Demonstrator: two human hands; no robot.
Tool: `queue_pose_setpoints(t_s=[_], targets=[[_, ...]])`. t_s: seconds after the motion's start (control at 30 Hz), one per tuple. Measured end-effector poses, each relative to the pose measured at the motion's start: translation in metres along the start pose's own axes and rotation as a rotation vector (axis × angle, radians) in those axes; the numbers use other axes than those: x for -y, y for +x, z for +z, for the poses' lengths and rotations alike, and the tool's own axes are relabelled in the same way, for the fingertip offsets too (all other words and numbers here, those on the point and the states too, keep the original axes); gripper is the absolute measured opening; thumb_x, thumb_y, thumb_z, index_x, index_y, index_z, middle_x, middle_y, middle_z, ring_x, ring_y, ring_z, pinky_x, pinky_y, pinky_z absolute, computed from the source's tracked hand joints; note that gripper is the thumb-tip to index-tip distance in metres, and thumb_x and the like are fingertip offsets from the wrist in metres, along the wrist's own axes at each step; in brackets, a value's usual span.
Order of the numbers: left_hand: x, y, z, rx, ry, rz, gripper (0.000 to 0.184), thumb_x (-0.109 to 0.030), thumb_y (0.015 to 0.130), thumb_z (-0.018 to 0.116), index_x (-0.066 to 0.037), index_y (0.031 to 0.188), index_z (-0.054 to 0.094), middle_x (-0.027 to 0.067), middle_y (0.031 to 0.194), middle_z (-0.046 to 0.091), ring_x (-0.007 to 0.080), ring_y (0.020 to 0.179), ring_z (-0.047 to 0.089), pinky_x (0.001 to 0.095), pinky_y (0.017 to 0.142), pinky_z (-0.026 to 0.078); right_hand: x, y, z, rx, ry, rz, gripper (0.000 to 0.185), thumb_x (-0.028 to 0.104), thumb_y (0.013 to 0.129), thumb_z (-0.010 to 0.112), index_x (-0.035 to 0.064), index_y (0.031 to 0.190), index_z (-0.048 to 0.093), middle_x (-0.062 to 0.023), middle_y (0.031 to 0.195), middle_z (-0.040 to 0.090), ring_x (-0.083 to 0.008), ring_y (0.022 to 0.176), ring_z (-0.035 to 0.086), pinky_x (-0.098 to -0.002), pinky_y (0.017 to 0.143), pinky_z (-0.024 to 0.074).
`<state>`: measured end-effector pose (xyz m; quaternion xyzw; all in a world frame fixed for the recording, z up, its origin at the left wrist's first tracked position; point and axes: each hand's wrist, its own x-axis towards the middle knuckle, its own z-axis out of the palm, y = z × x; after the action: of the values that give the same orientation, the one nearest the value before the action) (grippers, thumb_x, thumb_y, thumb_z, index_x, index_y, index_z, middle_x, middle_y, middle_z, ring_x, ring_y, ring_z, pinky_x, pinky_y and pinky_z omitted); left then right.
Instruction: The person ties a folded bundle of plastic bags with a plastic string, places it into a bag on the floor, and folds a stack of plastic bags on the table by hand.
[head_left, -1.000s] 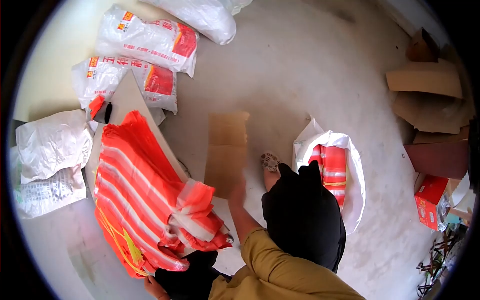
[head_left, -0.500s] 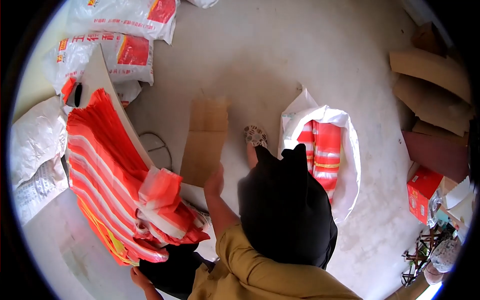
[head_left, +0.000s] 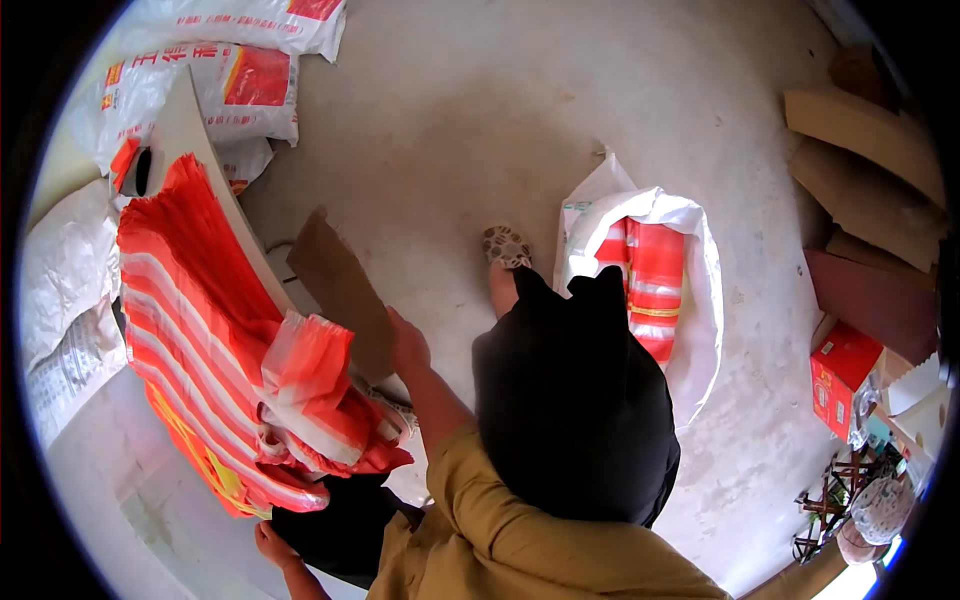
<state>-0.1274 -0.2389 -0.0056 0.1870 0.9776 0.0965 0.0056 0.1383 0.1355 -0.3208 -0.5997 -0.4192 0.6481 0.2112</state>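
**Right hand holds a cardboard piece beside the striped plastic stack**

The brown cardboard piece is off the floor, tilted between the counter and the person's raised knee, its lower end close to the crumpled end of the red-and-white striped plastic. To handle it well, I would judge, the grip should stay firm but light near the edge, since thin board likely bends if squeezed or swung by one end. Its far end deserves watching: a corner could snag the loose film or drag the sheets out of line. A slow, steady wrist would suit it, with the other hand steadying the stack near the yellow cords.

The right hand closes on the cardboard's near edge, pinching it between thumb and fingers as far as can be seen. Its forearm slants up and leftward across the view, between the two black-clad legs. The left hand sits low by the counter's near side, fingers curled just at the stack's lower corner; whether it pinches the film or a cord, I cannot tell. An open white sack with striped rolls inside stands on the floor, well apart from both hands.
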Motion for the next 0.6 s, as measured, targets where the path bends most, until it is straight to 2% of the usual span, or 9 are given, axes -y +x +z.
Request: queue_pose_setpoints(t_s=[0.07,0.17,0.27,0.37,0.47,0.6], targets=[[0.004,0.000,0.000,-0.004,-0.016,-0.011,0.042,-0.035,0.105,0.049,0.003,0.092,0.063,0.0138,0.082,0.061,0.0271,0.076,0.055,0.0408,0.075,0.048,0.001,0.022,0.000,0.110,-0.063,0.032,0.042,0.031,0.108,0.046,0.0262,0.148,0.058,-0.0162,0.133,0.069,-0.0379,0.122,0.065,-0.0457,0.103,0.0497],[-0.003,-0.004,0.003,-0.017,-0.043,-0.035,0.042,-0.034,0.105,0.049,0.003,0.091,0.063,0.0134,0.082,0.060,0.0269,0.076,0.055,0.0405,0.075,0.048,0.047,0.038,-0.027,0.194,-0.240,0.039,0.040,0.030,0.107,0.047,0.0241,0.145,0.060,-0.0163,0.129,0.070,-0.0394,0.120,0.065,-0.0475,0.101,0.0505],[-0.004,-0.007,0.002,-0.022,-0.038,-0.029,0.042,-0.033,0.105,0.049,0.003,0.090,0.063,0.0129,0.081,0.060,0.0268,0.075,0.054,0.0403,0.075,0.048,0.040,0.057,-0.025,0.025,-0.292,0.012,0.039,0.028,0.105,0.047,0.0229,0.141,0.063,-0.0152,0.124,0.072,-0.0398,0.117,0.066,-0.0480,0.099,0.0515],[0.001,-0.010,0.001,-0.021,-0.020,-0.010,0.041,-0.032,0.104,0.049,0.002,0.088,0.062,0.0123,0.080,0.058,0.0266,0.075,0.053,0.0401,0.074,0.048,0.050,0.052,-0.039,-0.014,-0.296,-0.031,0.038,0.023,0.102,0.049,0.0225,0.137,0.065,-0.0138,0.122,0.073,-0.0387,0.115,0.067,-0.0476,0.097,0.0525],[0.020,-0.008,-0.001,0.011,-0.035,-0.035,0.040,-0.032,0.104,0.048,0.002,0.087,0.062,0.0119,0.080,0.057,0.0265,0.075,0.052,0.0402,0.074,0.048,0.035,0.059,-0.034,0.066,-0.289,0.001,0.039,0.018,0.100,0.052,0.0237,0.136,0.066,-0.0125,0.123,0.073,-0.0372,0.116,0.067,-0.0472,0.097,0.0529],[0.031,-0.003,0.000,0.020,-0.063,-0.072,0.042,-0.034,0.104,0.047,0.001,0.087,0.062,0.0117,0.080,0.058,0.0261,0.075,0.053,0.0401,0.074,0.048,0.043,0.055,-0.045,0.040,-0.275,0.058,0.041,0.020,0.101,0.051,0.0260,0.139,0.065,-0.0120,0.126,0.073,-0.0358,0.118,0.067,-0.0455,0.099,0.0528]])
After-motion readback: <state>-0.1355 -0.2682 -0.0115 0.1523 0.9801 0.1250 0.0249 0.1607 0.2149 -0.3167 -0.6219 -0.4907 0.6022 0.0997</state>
